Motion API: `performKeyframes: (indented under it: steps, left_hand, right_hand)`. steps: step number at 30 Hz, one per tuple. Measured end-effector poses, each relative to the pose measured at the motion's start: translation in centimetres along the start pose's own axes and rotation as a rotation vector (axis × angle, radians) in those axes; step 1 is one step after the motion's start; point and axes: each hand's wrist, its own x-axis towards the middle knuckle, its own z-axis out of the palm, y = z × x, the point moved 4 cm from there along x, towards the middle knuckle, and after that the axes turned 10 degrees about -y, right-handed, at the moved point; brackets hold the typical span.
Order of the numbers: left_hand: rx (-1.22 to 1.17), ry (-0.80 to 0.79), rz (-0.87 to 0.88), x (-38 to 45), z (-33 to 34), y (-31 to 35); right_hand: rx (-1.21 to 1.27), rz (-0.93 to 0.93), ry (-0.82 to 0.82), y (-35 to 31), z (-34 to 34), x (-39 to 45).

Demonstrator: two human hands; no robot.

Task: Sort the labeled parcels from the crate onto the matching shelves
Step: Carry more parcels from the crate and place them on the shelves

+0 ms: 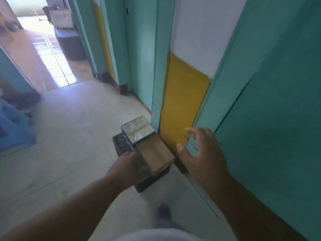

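Observation:
A dark plastic crate (121,145) stands on the floor against the yellow and teal wall. A shiny parcel wrapped in clear film (138,130) lies on top at its far end. A plain brown cardboard parcel (155,154) sits over the crate's near end. My left hand (129,165) grips the brown parcel at its left side, fingers curled round its edge. My right hand (199,152) hovers to the right of the parcel, apart from it, fingers spread and holding nothing. No label is readable.
The teal wall with a yellow panel (182,101) rises close on the right. Pale tiled floor (78,145) spreads to the left. A blue object (13,129) lies at the left edge. A doorway (43,49) opens to a bright room far left.

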Motion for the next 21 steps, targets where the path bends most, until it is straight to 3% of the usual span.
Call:
performKeyframes:
  steps: [4, 11, 17, 21]
  left_hand:
    - [0.128, -0.051, 0.009, 6.0, -5.5, -2.5]
    - [0.123, -0.167, 0.071, 19.6, -10.0, -8.7]
    - [0.188, -0.336, 0.151, 29.4, -8.8, -13.7]
    - [0.098, -0.466, 0.101, 34.7, -3.8, -16.9]
  right_hand:
    - [-0.004, 0.022, -0.031, -0.4, 2.8, 8.8]
    - [-0.034, 0.199, 0.045, 0.1, 10.6, 18.1]
    - [-0.089, 0.348, 0.096, 1.4, 16.7, 21.3]
    - [-0.069, 0.534, -0.007, 5.6, 22.8, 20.9]
